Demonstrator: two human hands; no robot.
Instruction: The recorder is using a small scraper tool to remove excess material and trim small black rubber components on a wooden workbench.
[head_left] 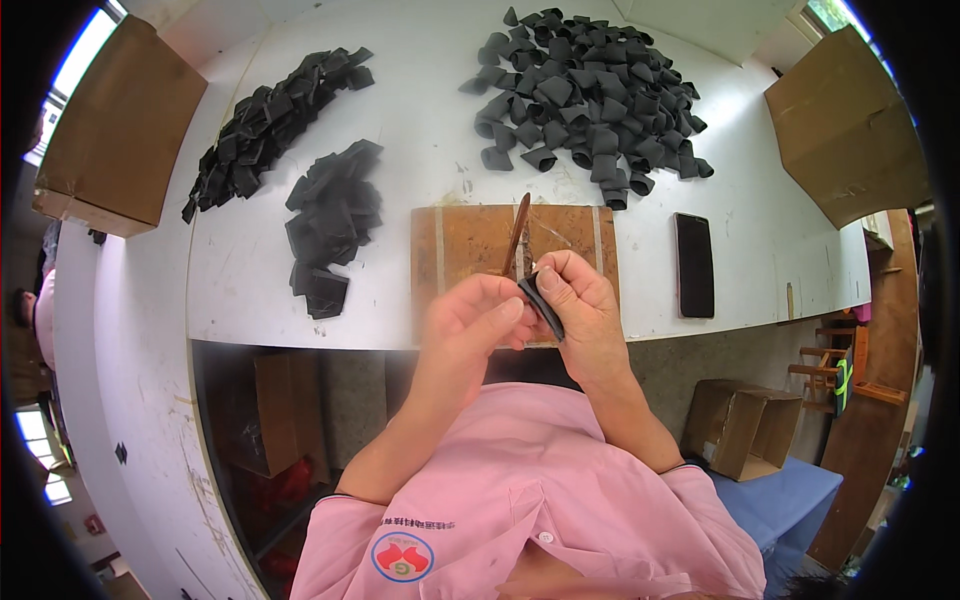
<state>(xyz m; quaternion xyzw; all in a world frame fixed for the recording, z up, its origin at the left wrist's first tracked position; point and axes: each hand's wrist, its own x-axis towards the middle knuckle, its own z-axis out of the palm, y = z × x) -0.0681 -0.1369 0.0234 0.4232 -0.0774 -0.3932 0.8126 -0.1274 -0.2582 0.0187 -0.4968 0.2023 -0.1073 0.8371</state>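
My right hand (585,310) pinches a small dark grey, folded or tube-shaped piece (543,307) of soft-looking material between thumb and fingers. At the piece's left edge, my left hand (475,325) has its thumb and fingers curled together against it; the exact contact is partly hidden. Both hands are over the near part of a brown board (455,240) with pale strips. Just beyond them, a slim reddish-brown pointed stick (517,232) slants up from the board's middle; its lower end is hidden behind my fingers.
A large heap of dark grey curved pieces (600,95) lies at the far right. Flat black pieces form two piles (265,125) on the left. A phone (694,265) lies right of the board. Cardboard boxes (125,120) stand at both sides of the white table (400,110).
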